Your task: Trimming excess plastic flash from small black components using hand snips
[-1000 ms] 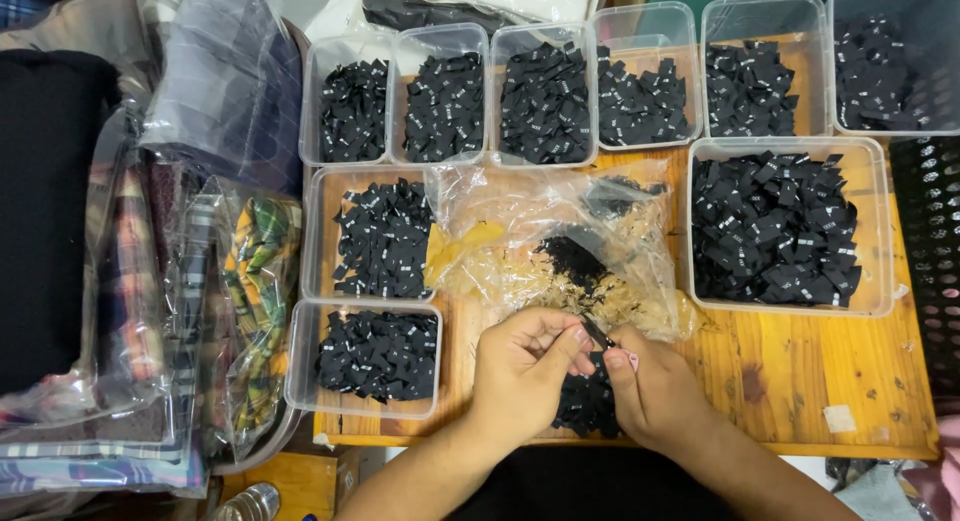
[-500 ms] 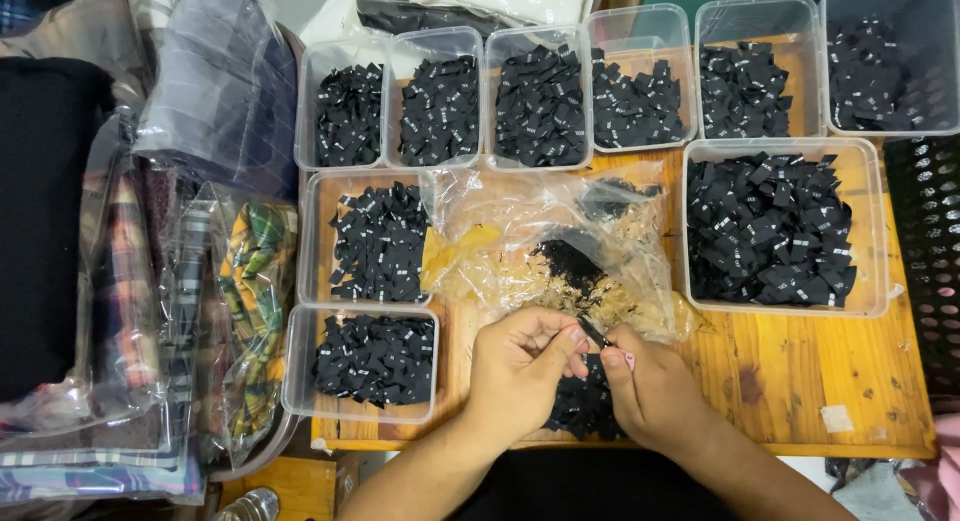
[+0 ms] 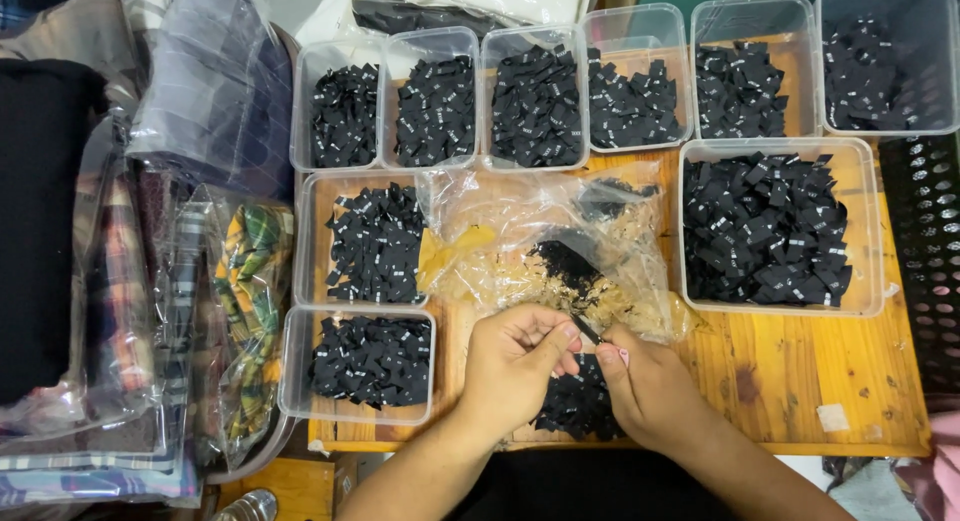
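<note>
My left hand (image 3: 515, 366) and my right hand (image 3: 645, 386) meet over the near edge of a wooden table (image 3: 800, 366). Together they pinch one small black fabric label (image 3: 587, 330) between thumbs and fingertips. Under the hands lies a loose pile of black labels (image 3: 575, 406). Just beyond the hands a crumpled clear plastic bag (image 3: 540, 236) holds a few more black labels and some yellowish scraps.
Several clear plastic tubs of black labels ring the bag: a row along the far side (image 3: 535, 96), a large one at right (image 3: 770, 231), two at left (image 3: 365, 366). Bagged folded fabrics (image 3: 150, 281) are stacked at far left. A black perforated crate (image 3: 930, 271) stands at right.
The view has drifted slightly; both hands stay in place, fingers working the same small label.
</note>
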